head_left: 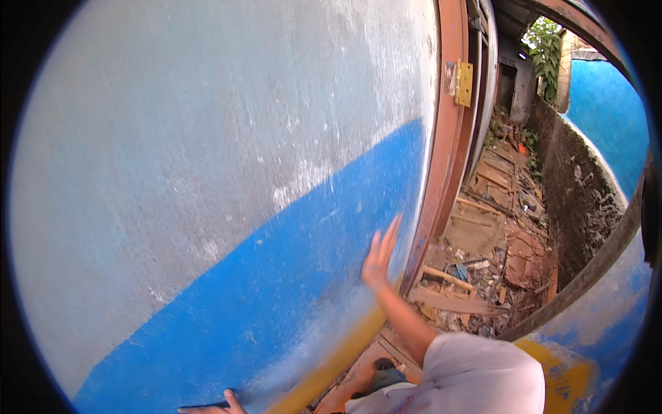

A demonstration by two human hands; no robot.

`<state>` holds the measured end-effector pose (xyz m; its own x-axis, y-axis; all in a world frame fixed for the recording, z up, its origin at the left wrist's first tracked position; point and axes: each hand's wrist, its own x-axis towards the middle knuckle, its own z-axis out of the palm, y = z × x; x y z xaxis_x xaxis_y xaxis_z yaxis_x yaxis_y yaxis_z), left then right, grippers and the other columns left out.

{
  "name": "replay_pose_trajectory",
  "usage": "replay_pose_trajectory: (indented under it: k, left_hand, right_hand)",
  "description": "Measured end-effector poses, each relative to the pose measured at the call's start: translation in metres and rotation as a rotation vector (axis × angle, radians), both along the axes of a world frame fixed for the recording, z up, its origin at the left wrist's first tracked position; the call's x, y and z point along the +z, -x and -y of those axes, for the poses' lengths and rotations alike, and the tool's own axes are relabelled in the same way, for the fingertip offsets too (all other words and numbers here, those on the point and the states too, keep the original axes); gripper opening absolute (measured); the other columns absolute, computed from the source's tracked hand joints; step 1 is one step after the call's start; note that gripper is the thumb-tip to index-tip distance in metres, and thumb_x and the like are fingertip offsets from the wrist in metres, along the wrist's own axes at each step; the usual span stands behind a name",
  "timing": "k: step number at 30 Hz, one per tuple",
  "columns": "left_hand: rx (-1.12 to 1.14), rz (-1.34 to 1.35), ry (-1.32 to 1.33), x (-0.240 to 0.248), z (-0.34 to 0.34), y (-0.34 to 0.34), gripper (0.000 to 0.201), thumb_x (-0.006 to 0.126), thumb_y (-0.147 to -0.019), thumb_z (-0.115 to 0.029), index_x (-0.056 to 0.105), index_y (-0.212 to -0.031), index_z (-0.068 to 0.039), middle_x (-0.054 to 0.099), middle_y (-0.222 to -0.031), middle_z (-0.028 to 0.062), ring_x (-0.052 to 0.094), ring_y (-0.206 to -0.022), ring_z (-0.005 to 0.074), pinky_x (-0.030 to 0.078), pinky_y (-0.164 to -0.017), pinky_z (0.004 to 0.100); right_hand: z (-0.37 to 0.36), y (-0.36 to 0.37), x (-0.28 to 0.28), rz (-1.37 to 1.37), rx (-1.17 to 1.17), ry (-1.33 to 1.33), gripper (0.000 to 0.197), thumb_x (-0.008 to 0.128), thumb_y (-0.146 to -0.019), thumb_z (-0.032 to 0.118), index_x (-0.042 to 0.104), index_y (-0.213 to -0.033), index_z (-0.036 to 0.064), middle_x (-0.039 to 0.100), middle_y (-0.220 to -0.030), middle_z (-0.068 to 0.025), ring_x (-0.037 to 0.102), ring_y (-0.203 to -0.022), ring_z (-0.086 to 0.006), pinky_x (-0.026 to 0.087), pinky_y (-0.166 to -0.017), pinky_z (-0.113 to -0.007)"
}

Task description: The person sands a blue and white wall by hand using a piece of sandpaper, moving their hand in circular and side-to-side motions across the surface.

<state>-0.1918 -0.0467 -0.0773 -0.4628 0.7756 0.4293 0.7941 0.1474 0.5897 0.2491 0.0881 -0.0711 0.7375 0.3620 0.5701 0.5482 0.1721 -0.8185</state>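
From my head feed I see a painted wall (207, 172) standing upright and filling the left and middle of my view. I read its broad upper field (158, 131) as dull blue-grey, streaked and flecked with white scuffs. Below it runs a vivid blue band (296, 248), its upper border clean and, through my lens, climbing to the right. Lower down I see the blue turn to a cloudy whitish-grey patch (331, 324), then a mustard-yellow strip (332, 360) along the bottom. Its pale right edge meets a brown door frame (450, 145).
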Motion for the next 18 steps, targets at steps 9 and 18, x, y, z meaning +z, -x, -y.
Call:
replay_pose_trajectory:
  k: [9, 18]
  left_hand:
    - [0.023, -0.168, -0.076, -0.008, 0.003, 0.01, 0.134, 0.054, -0.073, -0.082, -0.017, -0.147, 0.005, -0.027, -0.145, 0.0412, -0.022, -0.138, 0.0539, -0.007, -0.105, 0.0706]
    - [0.031, 0.003, -0.009, 0.005, 0.01, 0.001, 0.132, 0.053, -0.074, -0.082, -0.013, -0.147, 0.007, -0.025, -0.147, 0.0398, -0.021, -0.138, 0.0545, -0.007, -0.106, 0.0696]
  right_hand:
    - [-0.008, -0.022, 0.131, 0.412, -0.008, -0.125, 0.083, 0.025, -0.098, 0.057, 0.007, -0.151, -0.0046, 0.005, -0.158, -0.0248, 0.005, -0.147, -0.0381, -0.004, -0.115, -0.059]
    - [0.032, 0.08, 0.025, 0.42, 0.162, -0.133, 0.079, 0.021, -0.1, 0.053, 0.004, -0.151, -0.0049, 0.001, -0.155, -0.0336, 0.0, -0.145, -0.0466, -0.004, -0.114, -0.061]
